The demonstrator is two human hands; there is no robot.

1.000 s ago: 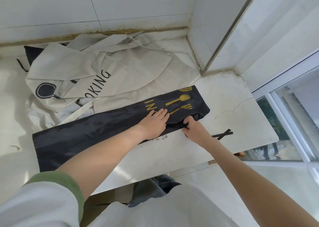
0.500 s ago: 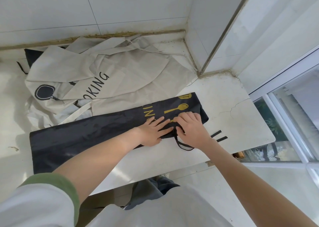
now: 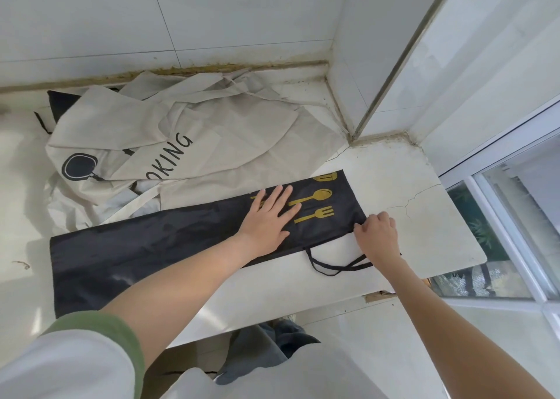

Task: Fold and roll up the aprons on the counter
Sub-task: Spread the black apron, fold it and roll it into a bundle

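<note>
While our left hand (image 3: pixel 266 219) lies spread flat on the black apron (image 3: pixel 151 247), folded into a strip along the table's (image 3: pixel 409 186) near edge, our right hand (image 3: pixel 378 235) pinches its right-end corner; rolling from there, strap (image 3: pixel 333 267) tucked in, seems next.

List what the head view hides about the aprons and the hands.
All in the head view:
- Black apron: the left hand covers its gold lettering.
- Beige apron: a fold hides the word's start; only OKING reads.
- Right hand: its own back hides whether the fingers pinch the black apron's corner.
- Black strap: its end runs under the right wrist.
</note>
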